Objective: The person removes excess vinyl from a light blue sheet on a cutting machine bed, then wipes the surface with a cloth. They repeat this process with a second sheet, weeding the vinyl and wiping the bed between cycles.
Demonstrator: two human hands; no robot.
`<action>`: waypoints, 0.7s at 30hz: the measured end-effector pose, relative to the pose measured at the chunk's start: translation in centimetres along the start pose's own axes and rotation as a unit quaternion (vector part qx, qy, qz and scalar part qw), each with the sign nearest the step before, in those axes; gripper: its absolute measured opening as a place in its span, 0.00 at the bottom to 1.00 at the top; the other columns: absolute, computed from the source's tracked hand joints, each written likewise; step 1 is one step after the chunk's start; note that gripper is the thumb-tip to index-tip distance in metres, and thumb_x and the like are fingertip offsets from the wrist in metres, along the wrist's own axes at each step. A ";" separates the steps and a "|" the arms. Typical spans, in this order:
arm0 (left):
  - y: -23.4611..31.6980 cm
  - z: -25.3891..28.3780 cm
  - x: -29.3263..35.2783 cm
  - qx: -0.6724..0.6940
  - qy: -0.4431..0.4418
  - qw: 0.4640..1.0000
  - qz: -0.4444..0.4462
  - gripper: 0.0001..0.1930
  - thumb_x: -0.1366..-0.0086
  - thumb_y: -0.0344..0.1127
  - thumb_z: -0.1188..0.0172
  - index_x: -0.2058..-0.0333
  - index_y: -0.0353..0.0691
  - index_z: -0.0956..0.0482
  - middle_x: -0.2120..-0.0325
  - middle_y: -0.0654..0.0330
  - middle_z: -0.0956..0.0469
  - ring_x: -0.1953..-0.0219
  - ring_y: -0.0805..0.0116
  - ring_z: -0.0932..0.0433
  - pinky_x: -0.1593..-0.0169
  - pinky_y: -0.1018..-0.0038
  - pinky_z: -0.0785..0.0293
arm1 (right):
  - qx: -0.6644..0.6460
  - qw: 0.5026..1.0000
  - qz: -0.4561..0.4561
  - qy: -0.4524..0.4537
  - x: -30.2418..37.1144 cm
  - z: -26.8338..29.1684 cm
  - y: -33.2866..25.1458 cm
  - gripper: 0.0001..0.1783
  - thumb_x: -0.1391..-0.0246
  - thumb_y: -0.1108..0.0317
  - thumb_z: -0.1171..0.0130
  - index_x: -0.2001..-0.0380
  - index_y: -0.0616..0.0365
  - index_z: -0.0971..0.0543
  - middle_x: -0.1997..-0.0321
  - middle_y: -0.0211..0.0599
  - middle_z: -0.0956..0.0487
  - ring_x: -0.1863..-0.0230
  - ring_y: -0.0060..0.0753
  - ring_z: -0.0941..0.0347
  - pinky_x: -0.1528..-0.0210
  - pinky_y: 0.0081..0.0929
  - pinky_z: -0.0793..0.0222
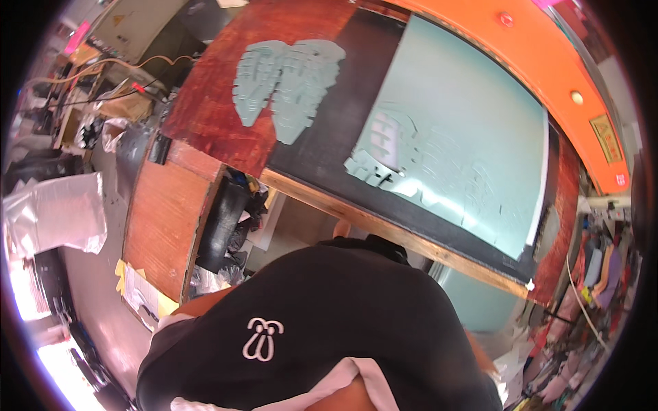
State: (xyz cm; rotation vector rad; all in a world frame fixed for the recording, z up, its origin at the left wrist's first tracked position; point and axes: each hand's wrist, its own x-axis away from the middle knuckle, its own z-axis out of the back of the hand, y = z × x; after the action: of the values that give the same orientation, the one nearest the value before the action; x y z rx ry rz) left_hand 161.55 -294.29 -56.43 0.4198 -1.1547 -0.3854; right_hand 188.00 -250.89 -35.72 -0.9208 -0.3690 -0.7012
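Note:
Neither of my hands shows. Part of my left arm appears beside my black shirt, and a sliver of my right arm on its other side. In front of me, a large pale green sheet lies on a black board, with a cut-out gap near its left corner and curved cut lines across it. To the left, two stacks or groups of pale green sole-shaped pieces lie side by side, partly on the red tabletop and partly on the board.
An orange machine beam spans the table's far side. The table's wooden front edge is close to my body. A brown wooden cabinet stands at left, near a clear plastic bag. Piled coloured material is at right.

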 end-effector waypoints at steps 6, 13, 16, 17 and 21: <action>-1.6 0.5 -1.6 -0.001 -0.029 1.000 -0.001 0.22 0.37 0.52 0.54 0.64 0.38 0.22 0.66 0.50 0.21 0.60 0.52 0.23 0.57 0.62 0.31 | 0.006 0.995 0.090 0.052 -3.6 1.7 -3.7 0.13 0.52 0.68 0.43 0.62 0.56 0.28 0.69 0.39 0.25 0.67 0.37 0.27 0.64 0.32 0.32; 12.4 10.7 -1.8 -0.048 -0.051 0.971 -0.230 0.19 0.37 0.49 0.51 0.66 0.38 0.23 0.67 0.52 0.21 0.62 0.56 0.23 0.59 0.64 0.30 | 0.212 0.885 0.313 0.272 -7.5 4.7 -9.7 0.20 0.61 0.70 0.37 0.61 0.54 0.28 0.60 0.40 0.26 0.59 0.50 0.30 0.60 0.38 0.32; 23.6 14.6 -1.4 0.089 -0.219 0.925 -0.297 0.13 0.34 0.44 0.51 0.62 0.40 0.26 0.70 0.65 0.26 0.68 0.78 0.29 0.66 0.78 0.31 | 0.272 0.825 0.423 0.259 -12.0 5.7 -12.1 0.23 0.64 0.70 0.36 0.59 0.56 0.28 0.54 0.42 0.28 0.54 0.48 0.31 0.55 0.38 0.33; 26.1 15.0 -0.5 0.158 -0.136 0.927 -0.311 0.15 0.34 0.45 0.50 0.57 0.41 0.27 0.67 0.66 0.26 0.68 0.79 0.29 0.66 0.79 0.31 | 0.284 0.814 0.443 0.247 -13.7 6.1 -12.8 0.24 0.65 0.71 0.36 0.59 0.56 0.28 0.53 0.42 0.29 0.54 0.48 0.31 0.54 0.38 0.33; 33.7 14.4 -0.9 0.051 0.188 0.921 -0.337 0.19 0.38 0.40 0.45 0.52 0.36 0.30 0.56 0.57 0.25 0.60 0.70 0.26 0.57 0.72 0.30 | 0.354 0.770 0.493 0.194 -18.1 7.1 -15.0 0.31 0.65 0.67 0.37 0.51 0.56 0.29 0.45 0.44 0.32 0.44 0.48 0.38 0.43 0.39 0.41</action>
State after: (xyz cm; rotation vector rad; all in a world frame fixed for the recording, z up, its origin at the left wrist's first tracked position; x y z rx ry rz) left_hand 150.38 -266.61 -35.06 0.9473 -0.6267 -0.8038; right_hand 164.53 -244.12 -33.09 -0.1285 0.2469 0.2591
